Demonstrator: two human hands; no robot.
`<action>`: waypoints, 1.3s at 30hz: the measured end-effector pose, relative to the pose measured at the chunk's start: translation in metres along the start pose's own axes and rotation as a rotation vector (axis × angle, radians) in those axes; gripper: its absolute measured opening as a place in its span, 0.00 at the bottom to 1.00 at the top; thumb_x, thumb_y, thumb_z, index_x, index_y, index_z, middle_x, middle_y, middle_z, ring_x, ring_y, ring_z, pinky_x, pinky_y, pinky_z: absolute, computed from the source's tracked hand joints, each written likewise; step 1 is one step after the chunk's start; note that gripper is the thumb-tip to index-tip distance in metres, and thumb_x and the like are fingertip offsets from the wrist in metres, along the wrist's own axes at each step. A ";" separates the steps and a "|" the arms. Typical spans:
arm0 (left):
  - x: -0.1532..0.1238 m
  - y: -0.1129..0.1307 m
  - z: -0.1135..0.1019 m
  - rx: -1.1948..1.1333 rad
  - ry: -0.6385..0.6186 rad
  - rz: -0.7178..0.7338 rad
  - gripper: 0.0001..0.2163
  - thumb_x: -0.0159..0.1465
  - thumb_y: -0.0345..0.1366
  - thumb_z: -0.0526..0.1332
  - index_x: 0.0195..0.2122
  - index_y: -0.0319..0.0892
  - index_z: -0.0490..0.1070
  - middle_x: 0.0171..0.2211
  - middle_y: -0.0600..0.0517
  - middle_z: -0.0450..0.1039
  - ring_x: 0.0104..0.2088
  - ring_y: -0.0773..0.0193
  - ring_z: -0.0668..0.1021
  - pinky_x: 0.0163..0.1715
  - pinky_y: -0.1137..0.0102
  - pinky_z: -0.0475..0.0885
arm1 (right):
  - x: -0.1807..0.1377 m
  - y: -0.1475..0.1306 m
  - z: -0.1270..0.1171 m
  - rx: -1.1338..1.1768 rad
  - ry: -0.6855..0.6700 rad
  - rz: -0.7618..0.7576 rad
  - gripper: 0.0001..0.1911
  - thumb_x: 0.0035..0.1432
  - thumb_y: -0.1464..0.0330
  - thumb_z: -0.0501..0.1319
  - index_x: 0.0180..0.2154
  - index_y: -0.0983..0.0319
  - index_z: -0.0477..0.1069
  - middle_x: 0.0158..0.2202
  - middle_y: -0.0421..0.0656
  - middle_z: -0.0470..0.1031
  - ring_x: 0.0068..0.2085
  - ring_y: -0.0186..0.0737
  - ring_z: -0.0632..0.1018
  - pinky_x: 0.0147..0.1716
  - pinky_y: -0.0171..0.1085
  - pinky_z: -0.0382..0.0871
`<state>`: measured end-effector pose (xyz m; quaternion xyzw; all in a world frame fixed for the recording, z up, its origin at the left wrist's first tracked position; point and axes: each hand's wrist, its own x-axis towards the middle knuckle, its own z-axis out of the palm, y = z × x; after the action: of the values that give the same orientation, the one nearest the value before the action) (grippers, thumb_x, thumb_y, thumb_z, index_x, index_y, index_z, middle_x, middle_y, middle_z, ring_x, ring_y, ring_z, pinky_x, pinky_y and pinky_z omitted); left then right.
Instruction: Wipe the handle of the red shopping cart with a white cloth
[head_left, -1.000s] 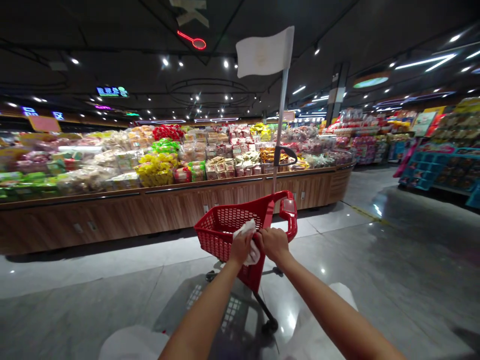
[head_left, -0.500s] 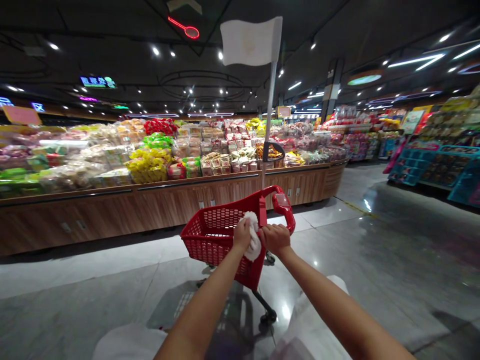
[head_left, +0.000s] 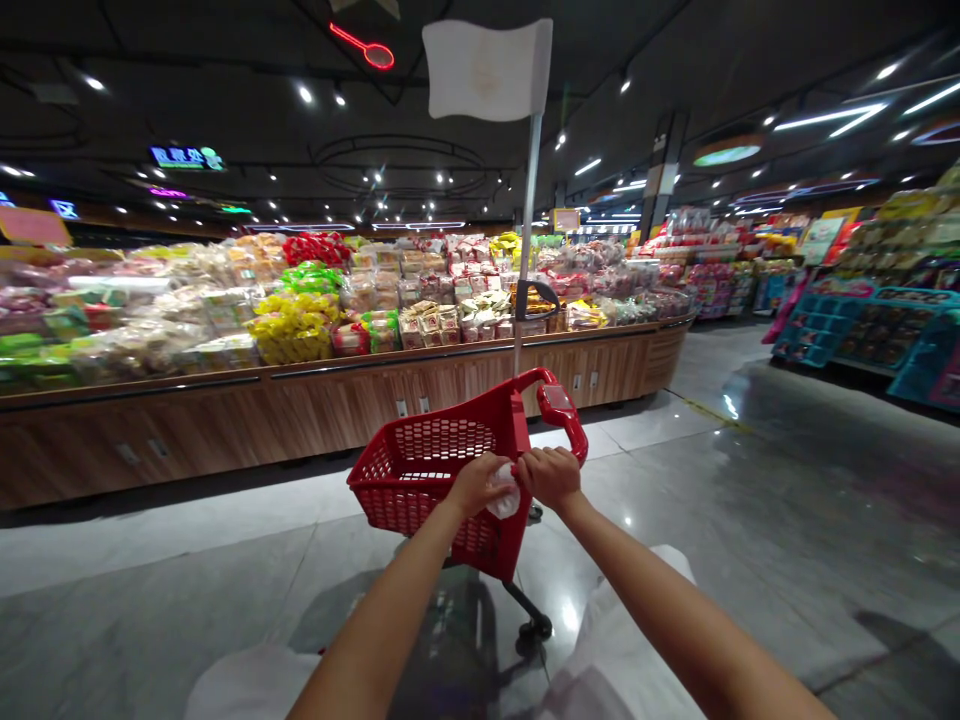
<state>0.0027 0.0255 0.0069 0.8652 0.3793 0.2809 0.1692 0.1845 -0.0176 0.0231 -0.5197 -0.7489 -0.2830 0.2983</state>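
A red shopping cart with a perforated basket stands in front of me. My right hand is wrapped around the near end of its red handle. In my left hand is a white cloth, bunched up and pressed against the cart's rim close to my right hand. Part of the cloth is hidden by my fingers. A pole with a white flag rises behind the cart's handle.
Beyond the cart runs a long wooden display counter heaped with packaged foods. Blue racks of goods stand at the right. Grey tiled floor stretches around the cart. A yellow line marks the floor.
My left hand has slid slightly down and left with the cloth, which now shows less. My right hand keeps its grip on the handle. The cart appears shifted slightly left in view.
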 end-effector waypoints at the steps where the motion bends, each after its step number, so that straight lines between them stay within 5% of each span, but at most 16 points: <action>1: -0.004 -0.007 -0.004 0.034 -0.023 -0.009 0.18 0.58 0.47 0.64 0.48 0.45 0.71 0.44 0.50 0.74 0.45 0.59 0.74 0.48 0.67 0.67 | -0.001 0.002 -0.001 0.005 -0.005 -0.019 0.17 0.63 0.66 0.52 0.24 0.60 0.72 0.24 0.41 0.75 0.26 0.34 0.69 0.31 0.40 0.48; 9: -0.068 -0.080 -0.043 0.381 -0.067 -0.256 0.09 0.64 0.43 0.58 0.35 0.42 0.69 0.36 0.51 0.71 0.38 0.62 0.74 0.39 0.70 0.66 | -0.003 0.012 0.009 -0.054 0.166 -0.094 0.18 0.62 0.67 0.53 0.21 0.60 0.69 0.20 0.39 0.71 0.24 0.32 0.67 0.30 0.39 0.47; 17: -0.012 -0.007 0.003 0.308 0.064 -0.038 0.12 0.64 0.43 0.59 0.46 0.44 0.69 0.42 0.50 0.70 0.45 0.60 0.73 0.47 0.66 0.66 | 0.009 -0.005 0.028 -0.080 0.235 -0.042 0.18 0.62 0.68 0.54 0.20 0.60 0.69 0.18 0.38 0.69 0.23 0.33 0.65 0.30 0.39 0.47; 20: -0.008 -0.006 0.005 0.318 0.034 -0.015 0.12 0.65 0.42 0.58 0.46 0.44 0.69 0.43 0.50 0.70 0.45 0.60 0.73 0.47 0.66 0.67 | 0.010 0.002 0.030 -0.069 0.176 -0.062 0.19 0.63 0.67 0.53 0.21 0.61 0.71 0.19 0.39 0.70 0.24 0.33 0.65 0.30 0.39 0.46; 27: -0.106 -0.094 -0.055 0.567 -0.082 -0.289 0.09 0.66 0.39 0.56 0.42 0.42 0.71 0.42 0.48 0.71 0.44 0.58 0.73 0.46 0.65 0.67 | 0.016 0.049 0.026 -0.074 -0.085 -0.033 0.22 0.66 0.65 0.49 0.24 0.61 0.72 0.24 0.43 0.74 0.28 0.37 0.69 0.35 0.38 0.51; 31: -0.141 -0.114 -0.065 0.637 -0.017 -0.385 0.13 0.65 0.41 0.57 0.47 0.42 0.69 0.44 0.46 0.71 0.46 0.56 0.73 0.48 0.64 0.66 | 0.027 0.065 0.030 -0.102 -0.220 0.085 0.21 0.66 0.66 0.47 0.27 0.62 0.74 0.28 0.47 0.76 0.35 0.42 0.73 0.49 0.42 0.53; 35: -0.128 -0.097 -0.044 0.611 0.032 -0.447 0.15 0.64 0.43 0.58 0.48 0.41 0.69 0.45 0.45 0.71 0.45 0.55 0.73 0.47 0.63 0.67 | 0.026 0.036 0.043 0.002 -0.322 0.128 0.15 0.64 0.67 0.51 0.39 0.65 0.75 0.41 0.53 0.76 0.48 0.48 0.72 0.58 0.47 0.48; 39: -0.106 -0.077 -0.024 0.544 0.022 -0.427 0.16 0.63 0.43 0.59 0.50 0.41 0.69 0.47 0.45 0.70 0.48 0.54 0.72 0.49 0.62 0.67 | 0.006 -0.036 0.064 0.267 -0.448 -0.063 0.18 0.63 0.64 0.53 0.51 0.64 0.69 0.53 0.52 0.69 0.58 0.48 0.65 0.60 0.45 0.49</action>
<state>-0.1147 -0.0018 -0.0511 0.7766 0.6147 0.1369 -0.0167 0.1393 0.0224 -0.0188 -0.5019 -0.8428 -0.0688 0.1818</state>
